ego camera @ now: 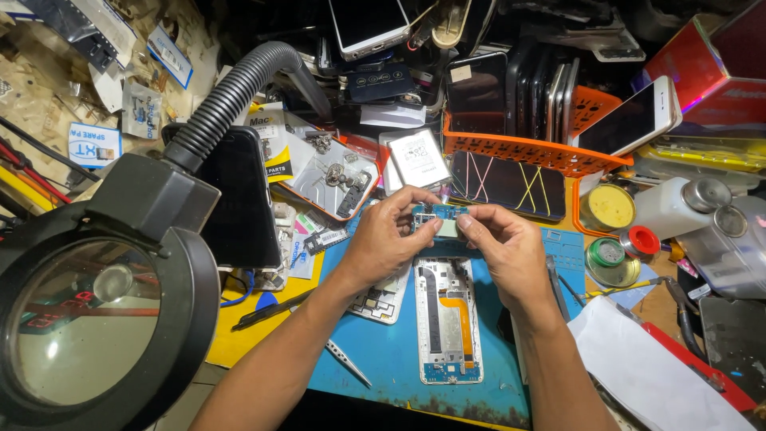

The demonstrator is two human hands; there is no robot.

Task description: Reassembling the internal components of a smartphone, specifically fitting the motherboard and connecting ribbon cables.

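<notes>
A white-framed phone with a dark screen [369, 24] lies at the top centre. A second white phone with a dark screen [630, 120] leans on the orange plastic basket [519, 149] at right. A black phone screen crossed by yellow and pink lines [508, 185] lies in front of the basket. A white rectangular labelled battery pack [420, 159] stands left of it. A white-and-blue square label [93, 145] sits at far left. A yellow-and-white parts package [271, 140] lies beside the magnifier lamp's hose. A red box [710, 72] occupies the upper right corner.
</notes>
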